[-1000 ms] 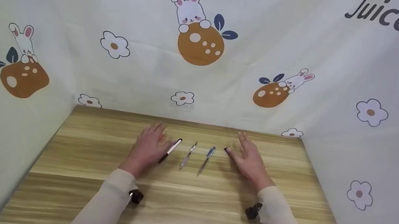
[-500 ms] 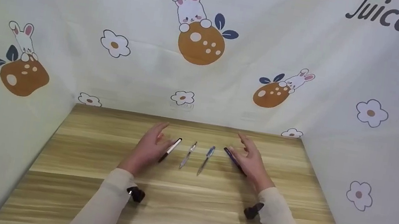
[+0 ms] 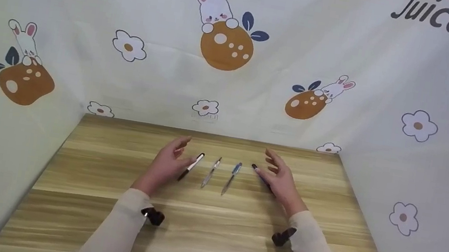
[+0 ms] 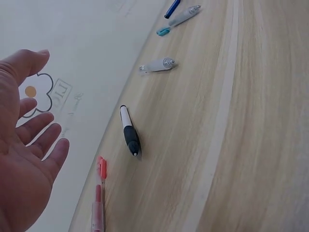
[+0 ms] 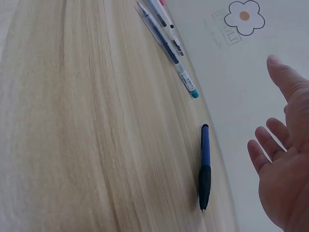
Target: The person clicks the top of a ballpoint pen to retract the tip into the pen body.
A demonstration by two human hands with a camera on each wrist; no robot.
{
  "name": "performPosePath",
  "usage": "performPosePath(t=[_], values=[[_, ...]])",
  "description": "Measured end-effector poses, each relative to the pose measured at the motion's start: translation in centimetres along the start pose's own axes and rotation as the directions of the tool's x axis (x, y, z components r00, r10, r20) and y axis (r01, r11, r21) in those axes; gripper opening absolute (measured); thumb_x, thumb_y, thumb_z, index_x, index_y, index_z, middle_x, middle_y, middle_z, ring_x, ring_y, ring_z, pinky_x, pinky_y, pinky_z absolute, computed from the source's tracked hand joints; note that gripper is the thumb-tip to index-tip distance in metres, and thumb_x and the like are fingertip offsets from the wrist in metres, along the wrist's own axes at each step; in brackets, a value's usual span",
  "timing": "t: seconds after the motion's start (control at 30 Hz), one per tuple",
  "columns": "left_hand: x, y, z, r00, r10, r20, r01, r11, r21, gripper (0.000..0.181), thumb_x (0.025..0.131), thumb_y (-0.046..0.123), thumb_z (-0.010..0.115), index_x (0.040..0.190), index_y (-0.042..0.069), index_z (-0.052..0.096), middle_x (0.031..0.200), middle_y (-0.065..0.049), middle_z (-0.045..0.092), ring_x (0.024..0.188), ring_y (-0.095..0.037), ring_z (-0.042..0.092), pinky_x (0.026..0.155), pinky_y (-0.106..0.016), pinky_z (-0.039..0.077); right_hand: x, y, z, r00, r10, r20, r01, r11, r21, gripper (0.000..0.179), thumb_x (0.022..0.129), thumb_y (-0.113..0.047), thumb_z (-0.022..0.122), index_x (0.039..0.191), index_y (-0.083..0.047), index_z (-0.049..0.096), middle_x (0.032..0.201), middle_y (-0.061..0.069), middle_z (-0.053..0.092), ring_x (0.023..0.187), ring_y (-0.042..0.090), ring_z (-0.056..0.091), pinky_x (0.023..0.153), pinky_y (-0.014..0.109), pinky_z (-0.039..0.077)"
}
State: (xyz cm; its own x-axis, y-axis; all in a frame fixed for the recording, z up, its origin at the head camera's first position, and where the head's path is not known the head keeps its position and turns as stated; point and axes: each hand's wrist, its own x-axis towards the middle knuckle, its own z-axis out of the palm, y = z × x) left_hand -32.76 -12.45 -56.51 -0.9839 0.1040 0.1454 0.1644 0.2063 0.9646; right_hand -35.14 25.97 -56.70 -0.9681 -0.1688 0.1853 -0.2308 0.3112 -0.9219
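Observation:
Several pens lie on the wooden table. My left hand hovers with loosely bent fingers by a white pen with a black grip. That pen lies apart from the hand in the left wrist view, as does a clear pen with a pink cap, hidden in the head view. Between the hands lie a clear pen and a clear pen with a blue top. My right hand, palm turned inward and holding nothing, overlaps a dark blue pen, which lies apart from it in the right wrist view.
A pale cloth printed with rabbits, oranges and flowers stands behind the table and along both sides. Dark wrist cameras are strapped at the sleeve cuffs.
Both hands have turned from a flatter, palm-down pose to palms facing inward, fingers bending a little. The pens lie in the same arrangement; the head view has tilted slightly.

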Motion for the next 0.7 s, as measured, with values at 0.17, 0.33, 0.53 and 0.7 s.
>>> performPosePath(t=[0.17,0.33,0.53,0.7], values=[[-0.1,-0.2,-0.4,1.000,-0.025,0.001,0.025,1.000,-0.011,0.075,0.099,0.016,0.085,0.164,0.011,0.050,0.169,-0.022,0.045,0.155,-0.050,0.042,0.127,-0.054,0.037,-0.1,-0.1,0.2,1.000,0.002,-0.003,-0.002,0.999,0.049,0.070,0.103,-0.008,0.080,0.166,-0.010,0.049,0.166,0.016,0.050,0.153,0.037,0.047,0.124,0.057,0.040],[-0.2,-0.2,-0.8,1.000,-0.020,-0.003,0.020,1.000,-0.024,0.075,0.097,0.014,0.086,0.163,0.009,0.051,0.167,-0.023,0.046,0.154,-0.049,0.045,0.126,-0.054,0.040,0.2,-0.2,0.7,1.000,-0.010,-0.008,0.011,0.998,0.065,0.069,0.102,-0.008,0.080,0.165,-0.011,0.051,0.164,0.010,0.053,0.151,0.036,0.048,0.122,0.055,0.042],[-0.1,-0.5,-1.5,1.000,-0.006,-0.019,0.008,0.998,0.065,0.069,0.098,0.011,0.085,0.160,0.009,0.056,0.162,-0.017,0.054,0.149,-0.044,0.051,0.123,-0.054,0.044,0.3,0.0,1.5,1.000,-0.001,-0.011,0.001,0.998,0.059,0.066,0.102,-0.009,0.081,0.163,-0.015,0.055,0.162,0.007,0.056,0.149,0.036,0.050,0.120,0.053,0.045],[-0.4,-0.7,-2.4,0.999,-0.023,-0.023,0.026,0.989,0.146,0.063,0.099,0.015,0.083,0.158,0.012,0.059,0.159,-0.016,0.057,0.147,-0.043,0.052,0.122,-0.056,0.044,0.5,0.0,2.6,1.000,-0.011,0.008,0.011,0.997,0.080,0.065,0.102,-0.013,0.082,0.162,-0.014,0.056,0.163,0.012,0.055,0.149,0.043,0.048,0.122,0.058,0.042]])
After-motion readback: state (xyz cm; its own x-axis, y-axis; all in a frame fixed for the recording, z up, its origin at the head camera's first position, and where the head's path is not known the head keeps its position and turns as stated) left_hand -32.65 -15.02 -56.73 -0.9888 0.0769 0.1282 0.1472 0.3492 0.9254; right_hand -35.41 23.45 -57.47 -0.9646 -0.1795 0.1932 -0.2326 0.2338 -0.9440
